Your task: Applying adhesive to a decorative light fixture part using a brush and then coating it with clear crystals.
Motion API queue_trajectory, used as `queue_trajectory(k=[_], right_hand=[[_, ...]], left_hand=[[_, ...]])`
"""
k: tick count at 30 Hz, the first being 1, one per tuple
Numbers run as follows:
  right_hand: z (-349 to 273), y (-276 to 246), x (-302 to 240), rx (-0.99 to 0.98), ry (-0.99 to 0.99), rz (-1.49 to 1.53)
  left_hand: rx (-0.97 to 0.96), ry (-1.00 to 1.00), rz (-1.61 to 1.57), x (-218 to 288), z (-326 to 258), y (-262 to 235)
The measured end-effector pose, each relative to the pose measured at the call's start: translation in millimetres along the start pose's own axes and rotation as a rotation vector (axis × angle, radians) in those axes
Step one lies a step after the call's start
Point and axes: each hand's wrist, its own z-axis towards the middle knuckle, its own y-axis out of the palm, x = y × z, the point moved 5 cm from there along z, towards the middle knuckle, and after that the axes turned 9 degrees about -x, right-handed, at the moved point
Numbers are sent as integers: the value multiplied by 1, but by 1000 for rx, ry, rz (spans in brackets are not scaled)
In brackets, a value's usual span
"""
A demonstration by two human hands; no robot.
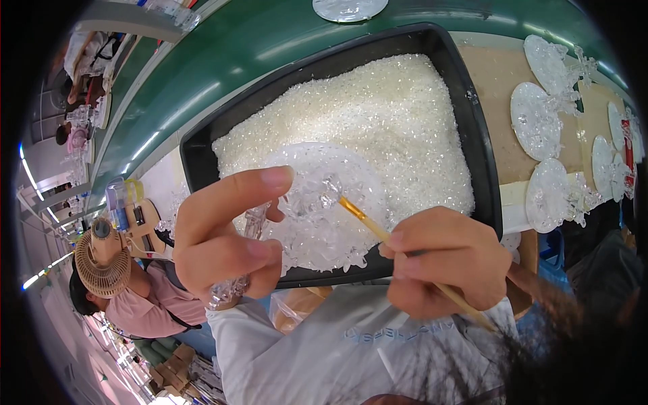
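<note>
My left hand (226, 233) is closed around the clear stem of a transparent ornament (307, 233), which has a round, pale disc base and faceted parts. Clear pieces also show below the fingers, near the wrist. In my right hand (449, 260) is a thin paintbrush (368, 221) with a pale handle and a gold ferrule, pinched between thumb and fingers. Its tip meets or nearly meets the clear parts of the ornament; contact is hard to tell. Both hands are over the near part of a black tray (472, 111) filled with sparkling white granules (351, 101).
Several similar clear ornaments (536, 121) lie on brown board to the right. Behind the tray runs a green belt (270, 54) carrying a white disc (349, 9). At left are a tan fan (101, 260) and a person in a pink shirt (158, 300).
</note>
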Motion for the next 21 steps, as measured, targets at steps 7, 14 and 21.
queue_trajectory(k=[7, 14, 21], right_hand=[[2, 4, 2, -64, 11, -32], [5, 6, 3, -92, 62, -22], [10, 8, 4, -145, 85, -22]], left_hand=[[-1, 3, -4, 1, 2, 0], [-27, -87, 27, 6, 9, 4], [-216, -37, 124, 3, 12, 3]])
